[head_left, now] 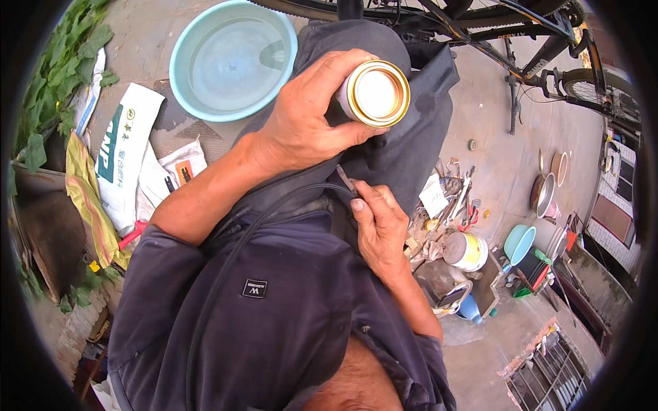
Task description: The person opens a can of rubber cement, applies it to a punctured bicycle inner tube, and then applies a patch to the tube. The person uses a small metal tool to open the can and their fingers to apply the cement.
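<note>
My left hand point(308, 113) is wrapped round a small round tin can point(376, 93) with a gold rim, held up over my dark trouser leg. The can's top end faces up and looks pale and bright. I cannot tell whether that is a lid or the inside. Lower and to the right, my right hand point(381, 229) is closed on a thin, flat metal strip point(345, 178) that sticks out past the fingertips; its kind is not clear. A black cable point(274, 205) runs across my jacket and reaches the same fingertips.
A light blue basin point(179, 79) of water stands at the upper left, near printed sacks point(123, 157). A bicycle point(521, 68) is at the upper right. Hand tools point(459, 198), a white bucket point(466, 251) and a turquoise basin point(519, 244) sit on the ground at right.
</note>
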{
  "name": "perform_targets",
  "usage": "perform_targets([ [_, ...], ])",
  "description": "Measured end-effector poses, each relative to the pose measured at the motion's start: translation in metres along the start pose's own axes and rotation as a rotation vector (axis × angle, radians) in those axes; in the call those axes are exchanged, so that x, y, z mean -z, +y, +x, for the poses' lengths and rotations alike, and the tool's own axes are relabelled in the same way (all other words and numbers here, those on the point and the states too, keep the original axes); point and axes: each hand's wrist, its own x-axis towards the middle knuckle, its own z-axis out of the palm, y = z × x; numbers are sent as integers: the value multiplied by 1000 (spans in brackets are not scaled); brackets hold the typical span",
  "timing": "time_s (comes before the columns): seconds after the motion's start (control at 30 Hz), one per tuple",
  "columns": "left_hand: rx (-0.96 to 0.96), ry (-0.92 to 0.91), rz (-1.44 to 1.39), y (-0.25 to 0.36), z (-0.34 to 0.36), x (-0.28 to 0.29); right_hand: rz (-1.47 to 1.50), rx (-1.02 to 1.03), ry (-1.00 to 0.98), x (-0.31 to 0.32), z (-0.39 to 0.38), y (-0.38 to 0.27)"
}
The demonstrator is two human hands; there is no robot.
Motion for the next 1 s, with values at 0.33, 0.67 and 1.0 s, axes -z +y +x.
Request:
perform_targets([
  [0.33,-34,-2,16,0,1,2,-392,302,121,15,20,-20],
  [0.67,-62,-12,30,1,3,3,-445,415,175,47,102,-60],
  [1.0,-78,-4,39,-2,3,3,-327,384,62,46,112,-60],
])
